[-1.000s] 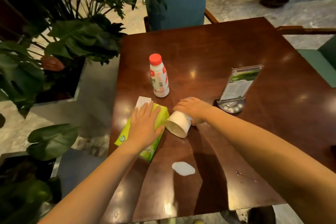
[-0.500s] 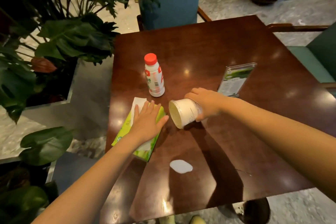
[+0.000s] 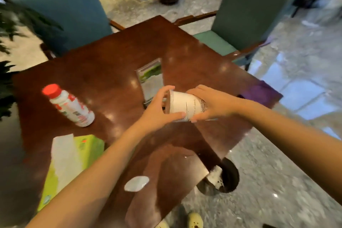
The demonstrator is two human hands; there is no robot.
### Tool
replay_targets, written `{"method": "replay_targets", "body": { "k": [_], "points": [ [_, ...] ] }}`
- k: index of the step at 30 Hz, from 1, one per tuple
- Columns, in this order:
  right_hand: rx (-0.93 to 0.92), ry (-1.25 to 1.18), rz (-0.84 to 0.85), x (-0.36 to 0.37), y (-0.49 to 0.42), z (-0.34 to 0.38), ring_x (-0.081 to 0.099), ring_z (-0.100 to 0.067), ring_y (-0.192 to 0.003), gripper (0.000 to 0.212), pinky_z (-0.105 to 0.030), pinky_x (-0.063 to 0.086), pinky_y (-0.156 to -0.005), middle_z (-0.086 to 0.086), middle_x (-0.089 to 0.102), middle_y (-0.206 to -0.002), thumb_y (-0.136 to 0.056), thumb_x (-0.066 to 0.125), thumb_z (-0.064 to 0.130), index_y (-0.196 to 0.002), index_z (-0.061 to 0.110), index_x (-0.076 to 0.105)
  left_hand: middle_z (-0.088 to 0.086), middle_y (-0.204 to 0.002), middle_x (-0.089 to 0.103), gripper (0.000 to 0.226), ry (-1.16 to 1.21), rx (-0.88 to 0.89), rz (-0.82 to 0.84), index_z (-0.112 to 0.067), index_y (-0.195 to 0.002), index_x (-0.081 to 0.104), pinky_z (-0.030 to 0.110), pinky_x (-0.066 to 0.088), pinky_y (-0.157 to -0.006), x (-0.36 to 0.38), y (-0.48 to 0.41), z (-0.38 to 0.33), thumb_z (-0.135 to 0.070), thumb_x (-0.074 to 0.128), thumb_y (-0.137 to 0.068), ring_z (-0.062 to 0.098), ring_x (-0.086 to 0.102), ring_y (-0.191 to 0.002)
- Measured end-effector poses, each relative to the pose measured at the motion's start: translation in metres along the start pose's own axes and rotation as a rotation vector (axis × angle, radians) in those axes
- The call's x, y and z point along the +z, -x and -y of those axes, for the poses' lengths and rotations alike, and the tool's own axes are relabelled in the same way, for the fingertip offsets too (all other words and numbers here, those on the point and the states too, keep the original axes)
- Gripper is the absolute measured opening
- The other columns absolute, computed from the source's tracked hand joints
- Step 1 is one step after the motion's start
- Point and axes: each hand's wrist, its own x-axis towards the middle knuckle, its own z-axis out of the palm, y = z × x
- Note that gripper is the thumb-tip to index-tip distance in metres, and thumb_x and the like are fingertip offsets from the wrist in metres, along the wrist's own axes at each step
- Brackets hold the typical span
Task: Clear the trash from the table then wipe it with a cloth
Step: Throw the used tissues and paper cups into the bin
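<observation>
A white paper cup (image 3: 185, 106) lies on its side in the air above the dark wooden table (image 3: 103, 72). My left hand (image 3: 159, 111) grips its open rim end and my right hand (image 3: 212, 102) grips its base end. A white bottle with a red cap (image 3: 71, 107) stands at the left of the table. A green tissue pack (image 3: 74, 163) with a white tissue sticking out lies at the near left. A small white lid or scrap (image 3: 136, 183) rests on the table near the front edge. A purple cloth (image 3: 261, 94) lies at the table's right corner.
A clear acrylic sign holder (image 3: 150, 79) stands just behind the cup. Two teal chairs (image 3: 61, 11) (image 3: 253, 13) stand at the far sides. A small black bin (image 3: 222, 177) with white trash sits on the floor at the table's near right. Plant leaves (image 3: 11, 29) crowd the left.
My left hand left the tissue pack and joined my right hand on the cup, which was lifted off the table. The view swung to the right.
</observation>
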Motion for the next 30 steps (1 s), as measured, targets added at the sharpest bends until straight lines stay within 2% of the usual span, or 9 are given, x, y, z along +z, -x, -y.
{"method": "replay_targets", "body": {
  "k": [4, 6, 10, 12, 14, 17, 19, 26, 30],
  "points": [
    [0.122, -0.093, -0.019, -0.001, 0.052, -0.048, 0.051, -0.013, -0.106, 0.064, -0.023, 0.046, -0.084, 0.003, 0.053, -0.114, -0.070, 0.079, 0.034, -0.124, 0.018, 0.048, -0.006, -0.130, 0.037, 0.075, -0.081, 0.101, 0.160, -0.037, -0.127, 0.032, 0.023, 0.041, -0.090, 0.061, -0.031, -0.011, -0.029, 0.079, -0.069, 0.016, 0.043, -0.119],
    [0.197, -0.106, -0.040, 0.004, 0.075, -0.072, 0.052, -0.014, -0.105, 0.065, -0.026, 0.047, -0.085, 0.002, 0.054, -0.116, -0.069, 0.078, 0.034, -0.125, 0.020, 0.048, -0.007, -0.133, 0.036, 0.079, -0.121, 0.103, 0.229, -0.035, -0.132, 0.030, 0.030, 0.039, -0.095, 0.091, -0.043, -0.013, -0.034, 0.078, -0.070, 0.016, 0.040, -0.124],
    [0.331, -0.127, -0.088, 0.021, 0.115, -0.116, 0.051, -0.012, -0.100, 0.063, -0.023, 0.044, -0.077, 0.004, 0.054, -0.113, -0.069, 0.078, 0.034, -0.123, 0.022, 0.048, -0.003, -0.152, 0.027, 0.093, -0.212, 0.077, 0.406, -0.035, -0.145, 0.012, 0.036, 0.035, -0.106, 0.145, -0.062, -0.008, -0.049, 0.070, -0.073, 0.016, 0.033, -0.134],
    [0.385, -0.134, -0.124, 0.035, 0.137, -0.137, 0.052, -0.015, -0.100, 0.062, -0.027, 0.044, -0.079, 0.001, 0.055, -0.114, -0.068, 0.079, 0.033, -0.122, 0.020, 0.050, -0.001, -0.157, 0.015, 0.092, -0.296, 0.103, 0.534, -0.036, -0.146, 0.002, 0.036, 0.023, -0.113, 0.168, -0.071, 0.000, -0.055, 0.060, -0.078, 0.017, 0.019, -0.141],
    [0.473, -0.167, -0.165, 0.054, 0.165, -0.162, 0.054, -0.018, -0.101, 0.062, -0.030, 0.046, -0.080, -0.002, 0.057, -0.114, -0.067, 0.080, 0.031, -0.121, 0.018, 0.051, 0.003, -0.159, 0.006, 0.083, -0.457, 0.169, 0.589, -0.034, -0.147, 0.001, 0.036, 0.010, -0.115, 0.192, -0.082, 0.009, -0.054, 0.052, -0.084, 0.021, 0.004, -0.146],
    [0.611, -0.216, -0.188, 0.085, 0.195, -0.188, 0.055, -0.025, -0.108, 0.064, -0.039, 0.047, -0.088, -0.008, 0.057, -0.119, -0.068, 0.080, 0.030, -0.123, 0.017, 0.050, 0.005, -0.159, -0.002, 0.077, -0.828, 0.191, 0.545, -0.032, -0.147, -0.001, 0.045, 0.005, -0.118, 0.209, -0.094, 0.025, -0.061, 0.038, -0.087, 0.024, -0.005, -0.146],
    [0.681, -0.248, -0.208, 0.108, 0.204, -0.196, 0.055, -0.026, -0.109, 0.066, -0.040, 0.047, -0.089, -0.009, 0.058, -0.121, -0.067, 0.080, 0.031, -0.124, 0.016, 0.050, 0.005, -0.159, -0.006, 0.077, -0.990, 0.188, 0.514, -0.030, -0.147, -0.004, 0.047, 0.002, -0.117, 0.213, -0.097, 0.037, -0.064, 0.031, -0.087, 0.023, -0.008, -0.146],
    [0.949, -0.369, -0.127, 0.225, 0.200, -0.254, 0.054, -0.027, -0.111, 0.074, -0.040, 0.047, -0.088, -0.010, 0.056, -0.125, -0.068, 0.077, 0.038, -0.130, 0.016, 0.044, 0.005, -0.158, -0.014, 0.074, -1.122, 0.256, 0.455, -0.029, -0.147, -0.006, 0.048, -0.007, -0.115, 0.245, -0.091, 0.072, -0.068, 0.014, -0.087, 0.023, -0.016, -0.145],
    [1.002, -0.400, -0.056, 0.287, 0.165, -0.275, 0.055, -0.029, -0.110, 0.073, -0.042, 0.050, -0.089, -0.012, 0.057, -0.124, -0.067, 0.076, 0.040, -0.128, 0.012, 0.046, 0.005, -0.159, -0.009, 0.075, -1.129, 0.321, 0.395, -0.028, -0.147, -0.003, 0.048, -0.006, -0.115, 0.246, -0.089, 0.078, -0.068, 0.009, -0.085, 0.023, -0.013, -0.145]
  ]
}}
